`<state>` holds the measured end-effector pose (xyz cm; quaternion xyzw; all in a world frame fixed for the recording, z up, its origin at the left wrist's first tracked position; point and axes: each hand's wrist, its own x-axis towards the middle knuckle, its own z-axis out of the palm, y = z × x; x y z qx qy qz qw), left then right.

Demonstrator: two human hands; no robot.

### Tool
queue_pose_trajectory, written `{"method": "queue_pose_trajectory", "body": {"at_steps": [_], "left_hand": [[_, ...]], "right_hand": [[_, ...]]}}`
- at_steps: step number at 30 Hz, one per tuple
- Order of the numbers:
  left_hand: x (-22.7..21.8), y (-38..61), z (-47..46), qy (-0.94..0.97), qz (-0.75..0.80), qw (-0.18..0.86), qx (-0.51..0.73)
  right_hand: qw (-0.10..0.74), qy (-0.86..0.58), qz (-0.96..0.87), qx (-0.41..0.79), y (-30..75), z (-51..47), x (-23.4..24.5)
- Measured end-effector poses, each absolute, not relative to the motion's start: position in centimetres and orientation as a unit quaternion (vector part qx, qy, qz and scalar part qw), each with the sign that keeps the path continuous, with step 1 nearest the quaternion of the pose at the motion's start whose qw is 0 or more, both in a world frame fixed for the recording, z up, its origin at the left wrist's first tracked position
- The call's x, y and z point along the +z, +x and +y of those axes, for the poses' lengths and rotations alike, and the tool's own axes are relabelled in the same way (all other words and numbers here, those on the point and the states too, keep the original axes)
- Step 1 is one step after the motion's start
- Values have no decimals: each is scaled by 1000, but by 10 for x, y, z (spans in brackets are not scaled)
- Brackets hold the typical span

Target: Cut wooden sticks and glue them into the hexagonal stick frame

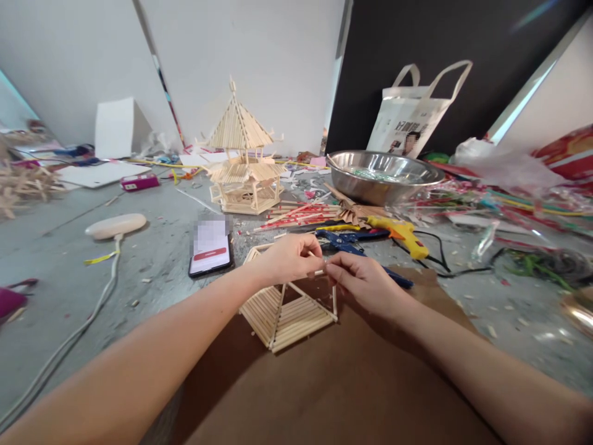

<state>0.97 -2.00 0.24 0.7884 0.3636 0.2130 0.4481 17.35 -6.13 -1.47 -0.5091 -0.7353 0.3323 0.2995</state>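
My left hand (291, 256) is closed in a pinch on a short, thin wooden stick (319, 272), whose pale end shows below the fingers. Against its fingertips my right hand (365, 281) pinches too, at the stick's right end; the fingers cover most of that spot. Just beneath both hands, a pyramid-shaped roof frame (301, 321) of pale wooden sticks lies on brown paper (352, 383). Its front panels are filled with rows of sticks, while an opening shows near the top. My hands hide its far side.
Behind stands a tiered stick pavilion (241, 167). A phone (210, 250) lies left of the roof. To the right are blue-handled pliers (345, 242), a yellow glue gun (403, 233) with its cord, and a steel bowl (384, 176). A white cable (99, 303) crosses the left side.
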Motion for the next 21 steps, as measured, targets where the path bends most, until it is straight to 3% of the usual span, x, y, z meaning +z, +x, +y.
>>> {"method": "queue_pose_trajectory", "body": {"at_steps": [3,7,12,16,21], "left_hand": [[4,7,-18,816,362,391,224],[16,11,-29,814,385,345,265],[30,41,-84,888,226,334,222],[-7,66,-129,937,59,289,185],[-56,62,-142,962,75,226,135]], "right_hand": [[350,-509,-697,364,174,-59,-16],[477,-503,-593,410,181,-46,-12],[607,-484,-441,451,202,-23,-7],[638,-482,-405,443,218,-9,-7],[657,-478,-386,436,228,-3,6]]}}
